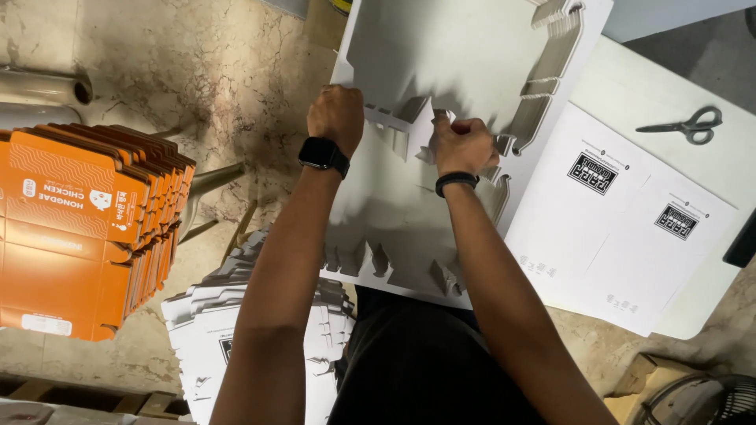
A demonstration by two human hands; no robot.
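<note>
Marbled stone floor lay below, with a stack of orange boxes (87, 228) at left. Next, the left hand (336, 118) and right hand (463, 144) had fingers closed, pinching cut tabs of a grey die-cut cardboard sheet (441, 63) mid-punching; freeing them seemed to require firm tearing. Scissors (683, 125) lay rightmost.
</note>
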